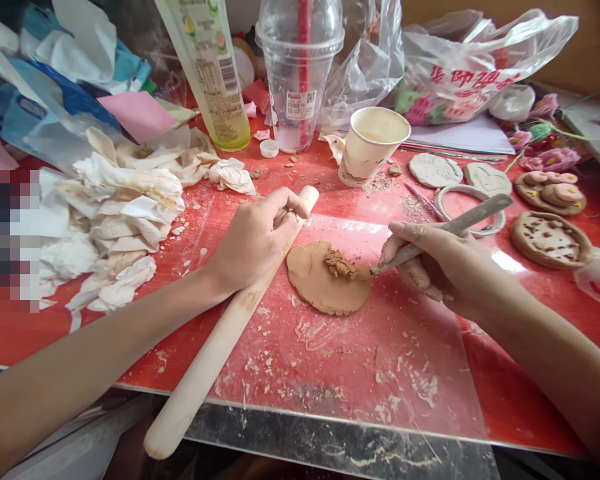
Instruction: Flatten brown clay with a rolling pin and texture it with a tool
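Note:
My left hand (257, 240) lies over the upper part of a wooden rolling pin (220, 353), its fingers curled against the wood. The pin slants across the sheet and sticks out past the table's front edge. To its right sits a flat brown clay disc (325, 293), with a crack on its left side. A rough clump of crumbly clay (341, 264) rests on the disc's upper part. Held like a pen, a flat grey clay tool (473, 215) is in my right hand (445, 267). Its narrow tip is at the disc's right edge.
Crumpled tissues (125, 220) pile up at left. A paper cup (373, 150), plastic cup (300, 80) and bottle (213, 87) stand behind. Decorated clay pieces (550, 240) and a ring (443, 200) lie at right. Clay scraps dot the clear sheet (350, 373).

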Demonstrator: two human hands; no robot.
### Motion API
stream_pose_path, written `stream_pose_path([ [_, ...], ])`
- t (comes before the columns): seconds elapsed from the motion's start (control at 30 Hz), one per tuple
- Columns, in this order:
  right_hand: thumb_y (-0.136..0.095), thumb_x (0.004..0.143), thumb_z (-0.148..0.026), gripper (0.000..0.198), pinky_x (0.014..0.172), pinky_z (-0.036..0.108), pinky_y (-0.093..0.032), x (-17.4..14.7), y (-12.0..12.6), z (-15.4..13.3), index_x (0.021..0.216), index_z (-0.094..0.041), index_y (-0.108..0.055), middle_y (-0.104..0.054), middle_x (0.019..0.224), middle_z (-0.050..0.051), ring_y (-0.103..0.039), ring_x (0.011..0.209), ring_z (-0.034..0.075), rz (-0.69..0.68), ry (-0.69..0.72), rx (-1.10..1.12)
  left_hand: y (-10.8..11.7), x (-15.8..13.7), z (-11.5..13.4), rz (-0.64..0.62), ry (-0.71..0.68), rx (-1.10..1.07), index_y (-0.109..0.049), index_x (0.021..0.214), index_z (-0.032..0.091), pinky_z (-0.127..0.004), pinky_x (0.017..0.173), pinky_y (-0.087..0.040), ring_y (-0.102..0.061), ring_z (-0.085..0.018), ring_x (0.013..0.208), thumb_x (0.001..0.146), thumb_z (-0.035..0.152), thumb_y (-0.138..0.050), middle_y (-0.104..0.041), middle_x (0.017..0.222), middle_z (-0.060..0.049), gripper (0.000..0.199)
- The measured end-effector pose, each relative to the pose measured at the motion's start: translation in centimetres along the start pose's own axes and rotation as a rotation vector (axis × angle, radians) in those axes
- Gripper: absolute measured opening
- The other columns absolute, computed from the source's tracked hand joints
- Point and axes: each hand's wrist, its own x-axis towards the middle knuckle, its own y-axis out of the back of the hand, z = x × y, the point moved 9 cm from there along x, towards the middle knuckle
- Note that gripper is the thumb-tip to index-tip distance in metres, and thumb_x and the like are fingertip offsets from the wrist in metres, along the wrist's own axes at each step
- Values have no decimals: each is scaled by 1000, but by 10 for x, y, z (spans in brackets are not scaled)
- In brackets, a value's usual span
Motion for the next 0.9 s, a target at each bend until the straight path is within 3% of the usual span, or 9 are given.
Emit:
stream_pose_path([
  [0.17, -55, 83, -48, 39, 26, 22, -14, -6, -6, -12, 62, -18, -67, -37, 32, -4, -29, 25, 5, 7, 120, -75, -1, -1, 1, -7, -6, 1, -60, 84, 19, -24, 48, -30, -36, -7, 46, 82, 14, -45, -49, 55, 5, 15],
  [0.3, -49, 88, -47, 40, 31, 23, -19, -20, -14, -33, 61, -21, -63, -35, 35, -5, -30, 29, 6, 29, 323, -277, -1, -1, 1, -4, -8, 11, -60, 83, 19, -24, 48, -30, -34, -7, 45, 82, 13, -46, -45, 53, 5, 15],
  [0.43, -43, 93, -32, 39, 36, 25, -25, -50, -41, -61, 57, -22, -53, -40, 43, -4, -32, 35, 7, 17, 767, -682, -1, -1, 1, -2, -8, 10, -60, 84, 18, -23, 48, -30, -35, -6, 46, 82, 13, -46, -47, 55, 5, 16],
  [0.57, -50, 88, -18, 32, 40, 28, -26, -88, -80, -60, 56, -20, -46, -40, 46, -4, -30, 40, 9, -74, 1245, -1052, -1, -1, 1, -8, -3, 12, -60, 85, 17, -21, 49, -31, -37, -6, 47, 83, 14, -45, -52, 58, 5, 16],
  [0.67, -56, 83, -15, 24, 42, 29, -26, -102, -100, -47, 60, -18, -50, -44, 50, -3, -34, 44, 10, -184, 1422, -1186, -1, -1, 2, -13, 0, 26, -60, 84, 17, -21, 49, -31, -36, -5, 46, 83, 15, -45, -53, 59, 5, 16],
  [0.77, -57, 82, -16, 25, 42, 28, -26, -100, -93, -52, 59, -19, -48, -43, 49, -4, -33, 44, 9, -169, 1384, -1039, -1, 0, 2, -19, 0, 36, -60, 83, 17, -21, 49, -31, -36, -6, 46, 83, 14, -45, -51, 57, 5, 16],
  [0.9, -48, 90, -20, 33, 37, 25, -24, -63, -39, -64, 57, -20, -49, -43, 45, -4, -34, 39, 7, 87, 951, -609, -1, 0, 3, -31, -9, 35, -60, 83, 17, -21, 50, -31, -38, -5, 47, 82, 13, -45, -52, 58, 5, 16],
])
